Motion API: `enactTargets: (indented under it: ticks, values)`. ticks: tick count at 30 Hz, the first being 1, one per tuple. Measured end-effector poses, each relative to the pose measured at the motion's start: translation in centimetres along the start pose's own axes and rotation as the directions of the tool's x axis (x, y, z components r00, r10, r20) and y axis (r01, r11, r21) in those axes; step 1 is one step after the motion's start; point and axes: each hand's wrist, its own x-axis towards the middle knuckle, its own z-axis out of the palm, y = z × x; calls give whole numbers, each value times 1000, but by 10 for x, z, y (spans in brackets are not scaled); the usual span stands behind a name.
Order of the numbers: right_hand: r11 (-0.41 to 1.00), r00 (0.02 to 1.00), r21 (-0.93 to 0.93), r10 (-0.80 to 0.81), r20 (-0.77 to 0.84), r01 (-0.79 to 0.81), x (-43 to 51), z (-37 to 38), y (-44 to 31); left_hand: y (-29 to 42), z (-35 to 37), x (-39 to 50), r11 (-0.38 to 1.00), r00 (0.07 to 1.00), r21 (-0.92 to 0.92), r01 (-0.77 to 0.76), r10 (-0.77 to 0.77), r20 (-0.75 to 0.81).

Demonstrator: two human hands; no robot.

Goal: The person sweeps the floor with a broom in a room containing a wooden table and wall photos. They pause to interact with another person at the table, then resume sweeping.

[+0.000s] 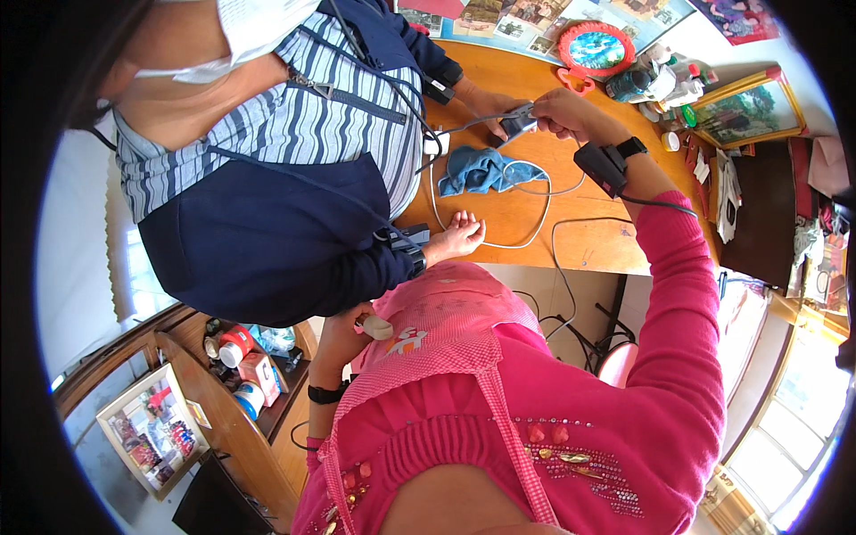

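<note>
My right hand [568, 115] is raised over the wooden table [602, 231], its fingers closed at the end of a small dark electronic device [515, 126]. A thin white cable [550, 194] hangs from these fingers and loops over the tabletop. A co-worker's hand [487, 107] grips the device's other side. Low at the left, my left hand [344, 338] is closed around an object with a pale rounded end [376, 328]; its kind cannot be told. The co-worker's other hand [461, 235] rests palm up near the table edge.
A crumpled blue cloth [478, 170] lies beside a white charger [436, 142]. Bottles [669, 87], a red-framed mirror [596, 49] and a gold-framed picture [749, 110] stand along the back. A dark cable [555, 247] trails off the front edge. A shelf [281, 408] holds jars.
</note>
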Motion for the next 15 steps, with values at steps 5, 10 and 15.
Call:
enactTargets:
  ticks: [5, 10, 15]
  values:
    - [999, 1000, -43, 13, -16, -13, -1, 6, -15, -5, 1, 1, 998, 999, -42, 38, -38, -9]
    - [987, 997, -143, 80, 15, -77, 1, 6, -29, -7, 2, 1, 997, 999, -64, 38, -39, -7]
    - [945, 991, -300, 131, -13, -129, 7, 10, -42, -9, 1, 0, 995, 999, -97, 4, -7, -35]
